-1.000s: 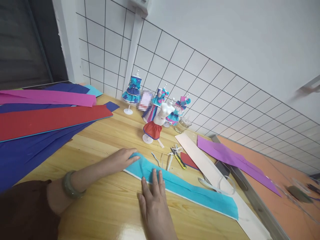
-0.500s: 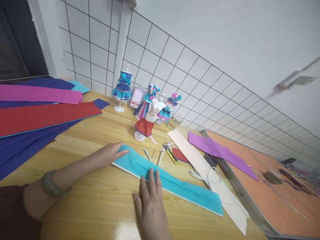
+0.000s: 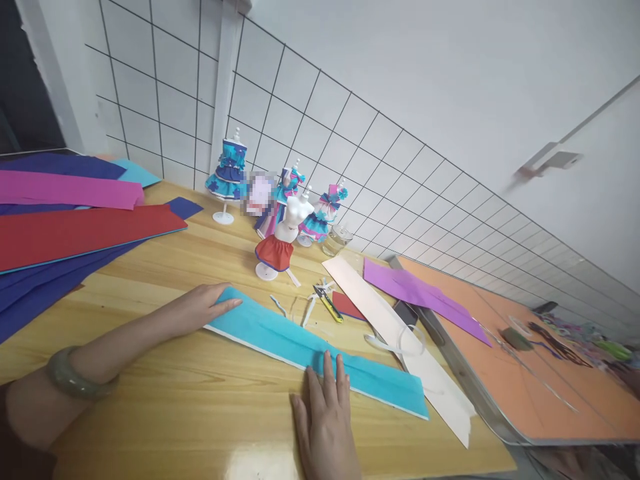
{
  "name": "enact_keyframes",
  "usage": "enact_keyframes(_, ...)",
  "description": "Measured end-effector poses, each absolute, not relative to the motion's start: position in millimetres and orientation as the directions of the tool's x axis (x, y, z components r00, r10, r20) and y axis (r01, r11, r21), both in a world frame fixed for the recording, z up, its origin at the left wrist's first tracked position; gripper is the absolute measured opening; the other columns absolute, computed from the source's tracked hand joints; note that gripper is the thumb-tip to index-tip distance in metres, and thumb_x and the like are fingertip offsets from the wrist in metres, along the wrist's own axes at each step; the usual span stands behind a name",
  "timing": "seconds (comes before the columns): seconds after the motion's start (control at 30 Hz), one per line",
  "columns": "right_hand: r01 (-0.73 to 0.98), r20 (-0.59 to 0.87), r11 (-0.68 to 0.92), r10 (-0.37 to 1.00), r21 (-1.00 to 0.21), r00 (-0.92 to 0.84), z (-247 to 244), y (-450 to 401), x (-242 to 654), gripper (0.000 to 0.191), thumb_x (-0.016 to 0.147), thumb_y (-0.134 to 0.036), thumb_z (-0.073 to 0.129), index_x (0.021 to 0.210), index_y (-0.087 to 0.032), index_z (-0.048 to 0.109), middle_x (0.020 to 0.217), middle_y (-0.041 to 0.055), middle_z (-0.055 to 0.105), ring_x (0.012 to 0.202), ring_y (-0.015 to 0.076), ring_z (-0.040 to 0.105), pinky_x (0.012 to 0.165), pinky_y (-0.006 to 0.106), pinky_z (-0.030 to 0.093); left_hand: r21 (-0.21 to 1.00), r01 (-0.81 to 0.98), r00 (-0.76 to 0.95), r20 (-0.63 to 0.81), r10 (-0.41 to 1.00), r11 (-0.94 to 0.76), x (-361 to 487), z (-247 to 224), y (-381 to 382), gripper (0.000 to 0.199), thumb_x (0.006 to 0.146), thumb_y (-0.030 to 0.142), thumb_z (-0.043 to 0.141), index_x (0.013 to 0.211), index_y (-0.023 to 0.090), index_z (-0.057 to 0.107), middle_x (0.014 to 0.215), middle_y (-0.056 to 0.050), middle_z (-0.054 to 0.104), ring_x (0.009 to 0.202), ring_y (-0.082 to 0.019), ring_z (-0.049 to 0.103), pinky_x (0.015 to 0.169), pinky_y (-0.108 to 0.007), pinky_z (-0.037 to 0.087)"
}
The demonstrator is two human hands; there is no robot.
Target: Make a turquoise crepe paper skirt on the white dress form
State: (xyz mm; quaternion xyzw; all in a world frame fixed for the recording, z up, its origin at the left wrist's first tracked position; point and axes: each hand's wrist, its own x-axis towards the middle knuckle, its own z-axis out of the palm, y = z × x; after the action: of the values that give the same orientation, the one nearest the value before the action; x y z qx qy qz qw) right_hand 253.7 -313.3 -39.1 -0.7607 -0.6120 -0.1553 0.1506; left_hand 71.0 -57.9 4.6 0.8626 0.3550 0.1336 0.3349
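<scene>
A long turquoise strip of cloth [image 3: 280,335] with a white lower edge lies slantwise across the wooden table, slightly creased along its length. At its left end, my left hand [image 3: 205,308] grips the corner, the thumb lying over the top of the cloth; some of its fingers are hidden. My right hand [image 3: 326,420] is palm down with its fingers stretched out flat, the fingertips resting on the strip right of its middle. Behind the strip stands a small white dress form [image 3: 295,217] wearing a gathered red skirt [image 3: 275,252].
Yellow thread snips [image 3: 329,305] and ribbon scraps lie beyond the strip. A pale pink strip [image 3: 380,313], a purple piece [image 3: 415,297] and a glass jar [image 3: 337,240] are to the right. Red cloth [image 3: 90,233] is stacked on the left. Dressed mini mannequins [image 3: 230,173] stand behind.
My right hand has slid to the right along the turquoise strip. My left hand stays at the strip's left end. The whole view has shifted slightly.
</scene>
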Motion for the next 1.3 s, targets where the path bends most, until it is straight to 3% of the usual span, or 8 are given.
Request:
enact_keyframes(0.27, 0.964, 0.394, -0.256, 0.881, -0.066, 0.261, -37.9, -320.5, 267.6, 0.048, 0.091, -0.035, 0.044, 0.127, -0.003, 0.049, 0.138, 0.0231, 0.041, 0.132, 0.0391, 0.027, 0.097, 0.063, 0.037, 0.653, 0.532, 0.716, -0.008, 0.698, -0.539, 70.7, -3.1, -52.0, 0.05, 0.08, 0.062, 0.04, 0.096, 0.019, 0.06, 0.102, -0.007, 0.066, 0.096, -0.027, 0.06, 0.08, -0.031, 0.044)
enact_keyframes(0.5, 0.97, 0.289, -0.221, 0.926, -0.104, 0.242, -33.8, -321.9, 273.5, 0.04, 0.091, -0.031, 0.044, 0.127, -0.018, 0.054, 0.143, 0.0198, 0.034, 0.132, 0.0403, 0.024, 0.097, 0.062, 0.037, 0.659, 0.549, 0.679, 0.009, 0.734, -0.515, 67.7, -11.6, -43.6, 0.057, 0.074, 0.065, 0.047, 0.107, 0.021, 0.061, 0.114, -0.007, 0.065, 0.109, -0.028, 0.055, 0.089, -0.031, 0.042)
enact_keyframes(0.83, 0.974, 0.278, -0.201, 0.934, -0.106, 0.224, -38.2, -325.3, 273.8, 0.044, 0.091, -0.028, 0.045, 0.134, -0.035, 0.043, 0.154, 0.0032, -0.006, 0.134, 0.0427, 0.002, 0.097, 0.064, 0.035, 0.615, 0.575, 0.704, -0.037, 0.709, -0.539, 67.5, -13.8, -40.0, 0.064, 0.076, 0.067, 0.042, 0.112, 0.018, 0.058, 0.119, -0.01, 0.063, 0.111, -0.029, 0.055, 0.091, -0.031, 0.042)
enact_keyframes(1.0, 0.976, 0.304, -0.204, 0.927, -0.079, 0.218, -32.9, -322.5, 270.7, 0.04, 0.091, -0.027, 0.045, 0.131, -0.032, 0.048, 0.154, 0.0065, -0.004, 0.135, 0.0427, 0.002, 0.095, 0.066, 0.035, 0.612, 0.576, 0.699, -0.025, 0.715, -0.542, 67.0, -13.7, -41.1, 0.062, 0.075, 0.067, 0.043, 0.112, 0.02, 0.059, 0.118, -0.008, 0.063, 0.11, -0.029, 0.055, 0.091, -0.032, 0.042)
enact_keyframes(1.13, 0.981, 0.316, -0.188, 0.93, -0.036, 0.19, -23.4, -315.3, 262.4, 0.036, 0.09, -0.028, 0.047, 0.124, -0.025, 0.057, 0.151, 0.0159, 0.015, 0.134, 0.043, 0.003, 0.095, 0.07, 0.03, 0.605, 0.575, 0.702, -0.02, 0.712, -0.55, 66.8, -12.6, -42.4, 0.06, 0.076, 0.066, 0.043, 0.11, 0.02, 0.06, 0.115, -0.008, 0.065, 0.106, -0.029, 0.058, 0.088, -0.031, 0.043)
enact_keyframes(1.3, 0.98, 0.218, -0.154, 0.959, -0.125, 0.178, -19.0, -304.9, 252.6, 0.045, 0.092, -0.029, 0.042, 0.131, -0.006, 0.048, 0.147, 0.0215, 0.025, 0.136, 0.0353, 0.012, 0.102, 0.053, 0.036, 0.599, 0.563, 0.718, -0.012, 0.696, -0.569, 67.3, -10.9, -44.5, 0.058, 0.077, 0.066, 0.041, 0.105, 0.019, 0.06, 0.108, -0.008, 0.067, 0.1, -0.028, 0.06, 0.083, -0.029, 0.044)
